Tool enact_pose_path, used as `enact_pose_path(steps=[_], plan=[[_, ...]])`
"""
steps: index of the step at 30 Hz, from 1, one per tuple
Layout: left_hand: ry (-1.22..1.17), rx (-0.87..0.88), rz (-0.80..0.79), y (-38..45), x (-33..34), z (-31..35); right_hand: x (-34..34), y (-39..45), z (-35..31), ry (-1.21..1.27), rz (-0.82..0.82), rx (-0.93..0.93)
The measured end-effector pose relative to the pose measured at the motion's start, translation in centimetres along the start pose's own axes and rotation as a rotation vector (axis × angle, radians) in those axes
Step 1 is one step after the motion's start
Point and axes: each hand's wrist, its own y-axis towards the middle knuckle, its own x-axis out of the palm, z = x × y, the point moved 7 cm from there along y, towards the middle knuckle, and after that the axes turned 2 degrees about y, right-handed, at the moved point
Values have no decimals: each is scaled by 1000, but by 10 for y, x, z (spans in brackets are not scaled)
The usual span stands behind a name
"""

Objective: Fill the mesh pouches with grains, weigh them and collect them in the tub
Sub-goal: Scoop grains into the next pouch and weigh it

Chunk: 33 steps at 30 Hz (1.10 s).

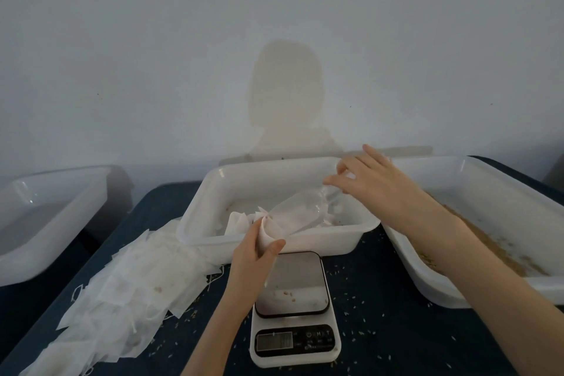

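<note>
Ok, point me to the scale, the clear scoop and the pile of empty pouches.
scale [291, 279], head view, on its steel weighing plate.
clear scoop [297, 212], head view, on the scoop's transparent bowl above the middle tub.
pile of empty pouches [131, 278], head view, on the middle of the white heap.

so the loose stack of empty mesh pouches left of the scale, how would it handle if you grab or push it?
Probably floppy: the empty mesh pouches lie flat and fanned out, draping over the table. Likely very light for their size, being thin and translucent. A push would probably slide or scatter sheets rather than move the stack as one, and the drawstrings could snag.
</note>
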Motion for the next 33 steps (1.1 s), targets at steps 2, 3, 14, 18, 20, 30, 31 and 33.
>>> enact_pose_path(steps=[2,3,14,18,20,30,31,33], plan=[[0,2,21,0,-1,2,21,-12,8,78,-176,43],[-1,7,32,0,-2,3,31,-19,13,101,-256,69],[-21,9,-136,-1,23,8,50,-91,97,240,-235,445],[72,47,-248,-4,43,7,59,-128,135,258,-271,612],[108,44,-272,-5,49,5,68,-146,149,266,-365,714],[309,82,-237,2,56,-4,124,-183,130,202,-902,708],[486,180,-199,1,52,-3,125,-182,127,193,-910,696],[704,333,-145,-5,44,-4,125,-179,121,175,-916,674]])
